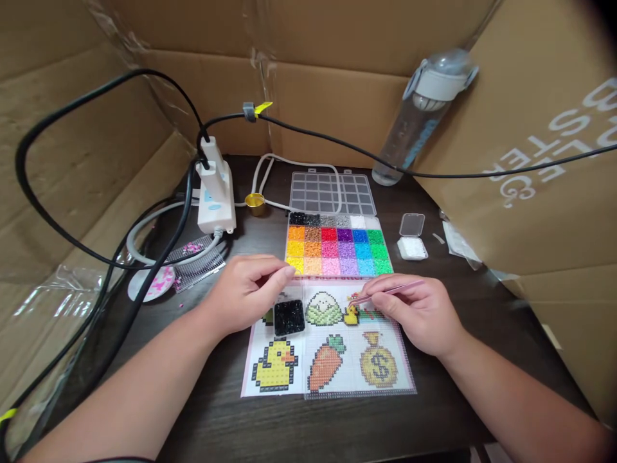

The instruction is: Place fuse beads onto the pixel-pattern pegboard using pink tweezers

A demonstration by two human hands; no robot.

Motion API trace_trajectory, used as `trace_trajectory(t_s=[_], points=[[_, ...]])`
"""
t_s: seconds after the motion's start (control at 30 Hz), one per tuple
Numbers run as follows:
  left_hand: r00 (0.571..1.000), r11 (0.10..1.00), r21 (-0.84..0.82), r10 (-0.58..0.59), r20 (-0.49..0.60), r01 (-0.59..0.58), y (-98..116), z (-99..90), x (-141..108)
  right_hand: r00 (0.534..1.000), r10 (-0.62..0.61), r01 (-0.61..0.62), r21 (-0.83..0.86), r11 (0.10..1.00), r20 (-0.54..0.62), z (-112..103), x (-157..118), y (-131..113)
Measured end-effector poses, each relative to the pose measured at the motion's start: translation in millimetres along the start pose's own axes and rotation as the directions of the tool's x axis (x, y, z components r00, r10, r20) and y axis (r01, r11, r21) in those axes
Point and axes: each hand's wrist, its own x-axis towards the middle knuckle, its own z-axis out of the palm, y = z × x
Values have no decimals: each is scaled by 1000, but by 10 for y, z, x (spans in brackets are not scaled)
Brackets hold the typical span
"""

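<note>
My right hand [417, 312] is closed on pink tweezers [390, 292], whose tips point left, at a small yellow duck figure [351, 316] on the pattern sheet. My left hand [250, 289] lies left of the sheet, thumb and fingers drawn together; whatever they may hold is hidden. Just beside it, a small clear box of black beads [289, 317] sits on the sheet. The pattern sheet [301, 344] shows a large duck, a carrot and a money bag, with a clear pegboard [359, 394] over its right part.
Behind the sheet is an open bead case [332, 235] with many coloured compartments. To the right stands a small box of white beads [412, 248]. A bottle [419, 112], power strip [216, 199], gold cup [255, 204] and black cables surround the area. Cardboard walls enclose the table.
</note>
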Motion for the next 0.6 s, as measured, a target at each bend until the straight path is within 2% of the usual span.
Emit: trace_trajectory(t_s=[0.33, 0.6], points=[[999, 999, -7, 36, -33, -36, -11, 21, -19, 1000, -31, 31, -57, 998, -2, 24, 3, 22], [998, 999, -11, 42, -37, -42, -13, 33, -13, 1000, -10, 12, -99, 995, 19, 19, -4, -4]])
